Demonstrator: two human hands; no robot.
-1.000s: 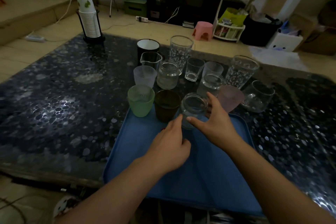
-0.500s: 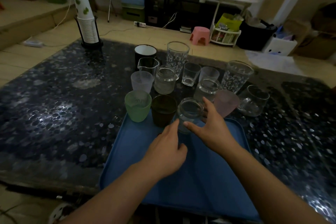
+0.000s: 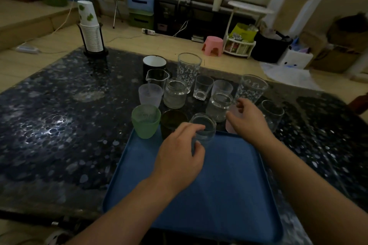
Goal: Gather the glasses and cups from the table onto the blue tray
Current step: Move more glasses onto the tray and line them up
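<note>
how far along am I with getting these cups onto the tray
Barely started. The blue tray holds nothing but the small clear jar at its far edge, gripped by your left hand. Your right hand reaches over the pink cup. The green cup, dark cup and the other glasses remain on the table.

pink cup point(image 3: 231, 125) mostly hidden behind right hand point(image 3: 249, 119), blue tray point(image 3: 229, 185) near edge cut off
</note>
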